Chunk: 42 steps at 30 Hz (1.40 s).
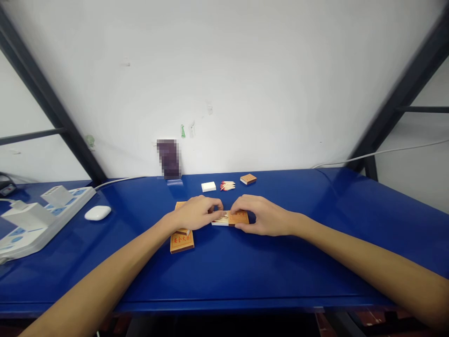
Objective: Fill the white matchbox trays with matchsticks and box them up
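Note:
Between my hands a matchbox (239, 218) lies on the blue table, its white tray slid partly out to the left with matches (221, 218) in it. My right hand (266, 215) grips the matchbox's sleeve between thumb and fingers. The thumb and forefinger of my left hand (198, 211) are at the tray's exposed end, closed around it. Under and beside my left hand lie several matchboxes (182, 241), partly hidden by it. Behind my hands are a white tray piece (208, 186), a small pile of red-tipped matches (228, 186) and another matchbox (248, 179).
A white power strip (38, 234) with plugged-in adapters runs along the left side, a white earphone case (97, 213) beside it. A blurred dark upright object (170, 159) leans on the wall at the back. Dark metal posts (382, 103) flank the table.

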{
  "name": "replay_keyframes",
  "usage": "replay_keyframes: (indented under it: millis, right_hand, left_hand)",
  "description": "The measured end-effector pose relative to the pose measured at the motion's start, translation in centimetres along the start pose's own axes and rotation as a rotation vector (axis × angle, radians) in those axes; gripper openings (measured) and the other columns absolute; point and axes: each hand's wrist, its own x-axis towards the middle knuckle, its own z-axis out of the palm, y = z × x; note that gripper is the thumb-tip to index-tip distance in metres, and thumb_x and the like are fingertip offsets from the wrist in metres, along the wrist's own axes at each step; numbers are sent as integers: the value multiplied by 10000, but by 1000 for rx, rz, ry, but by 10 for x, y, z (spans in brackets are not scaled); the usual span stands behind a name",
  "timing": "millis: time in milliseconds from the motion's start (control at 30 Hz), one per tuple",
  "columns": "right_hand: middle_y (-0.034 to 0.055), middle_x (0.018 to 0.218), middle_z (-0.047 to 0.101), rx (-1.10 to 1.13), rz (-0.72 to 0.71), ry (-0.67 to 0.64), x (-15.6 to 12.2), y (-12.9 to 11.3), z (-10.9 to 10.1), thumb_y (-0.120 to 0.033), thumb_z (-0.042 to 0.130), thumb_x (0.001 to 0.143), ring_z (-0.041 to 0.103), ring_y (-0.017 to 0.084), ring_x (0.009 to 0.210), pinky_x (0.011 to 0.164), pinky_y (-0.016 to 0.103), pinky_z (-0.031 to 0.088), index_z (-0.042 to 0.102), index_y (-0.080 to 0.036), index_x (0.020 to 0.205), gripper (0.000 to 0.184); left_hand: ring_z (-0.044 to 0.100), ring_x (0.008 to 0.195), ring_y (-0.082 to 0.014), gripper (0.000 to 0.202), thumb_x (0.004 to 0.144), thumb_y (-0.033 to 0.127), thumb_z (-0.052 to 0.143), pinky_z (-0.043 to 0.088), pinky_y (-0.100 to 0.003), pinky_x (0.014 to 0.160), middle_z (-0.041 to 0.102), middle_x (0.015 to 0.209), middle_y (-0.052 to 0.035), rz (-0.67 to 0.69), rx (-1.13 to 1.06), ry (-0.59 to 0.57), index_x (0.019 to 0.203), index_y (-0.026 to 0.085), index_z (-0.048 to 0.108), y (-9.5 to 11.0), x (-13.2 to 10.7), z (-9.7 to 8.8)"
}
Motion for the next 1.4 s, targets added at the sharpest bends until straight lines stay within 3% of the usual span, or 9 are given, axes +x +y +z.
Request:
replay_keyframes:
  millis: [533,767,967,1167,1400]
  right_hand:
    - [28,911,675,4,52,32,2,-5,4,-250,658,795,609,181,817,745,302,463,628,-202,959,173]
    - [43,948,672,-32,71,47,2,-4,10,-264,655,810,611,196,852,768,317,469,626,-204,1005,206]
    - [24,908,673,-39,132,86,3,0,6,-230,658,788,604,182,813,738,311,462,628,-204,946,163]
    - [40,947,675,-23,141,92,2,3,8,-220,671,799,607,196,859,775,331,474,630,-202,985,191]
    - [44,974,678,34,83,125,4,2,21,-220,655,837,609,201,903,809,342,492,633,-218,1022,186]
  left_hand:
    - [525,584,-132,276,947,444,474,307,-244,555,600,637,37,-21,-8,6,891,215,617,-2,2,3]
    - [530,581,-140,266,969,381,421,315,-246,562,603,632,31,-11,-54,49,1018,213,621,-4,1,3]
    - [573,659,-158,294,860,443,588,338,-252,575,657,771,8,-7,-35,45,1034,222,672,-1,1,2]
    - [604,712,-167,515,774,371,693,402,-259,628,667,823,4,8,-72,53,1255,220,589,0,0,2]
    - [644,769,-156,494,792,237,666,474,-267,719,681,852,4,79,-258,56,1272,224,553,-4,0,5]
